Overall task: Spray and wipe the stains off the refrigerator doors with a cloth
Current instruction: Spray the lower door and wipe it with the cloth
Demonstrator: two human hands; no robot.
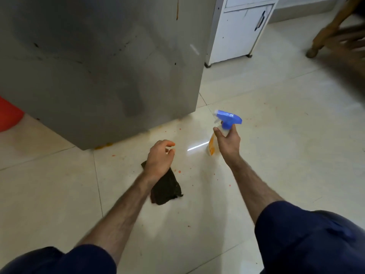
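The grey refrigerator door fills the upper left; an orange drip runs down its top edge and dark specks dot its face. My right hand grips the neck of a spray bottle with a blue trigger head and orange label, low over the floor. A dark cloth lies on the tiles. My left hand hovers over its upper end with fingers loosely curled and nothing between thumb and forefinger. Whether the palm touches the cloth is hidden.
Orange and red spatters mark the pale floor tiles along the refrigerator's base. A white cabinet stands to the right of the refrigerator, a wooden chair leg at far right, something red at the left edge. My dark trouser knees fill the bottom.
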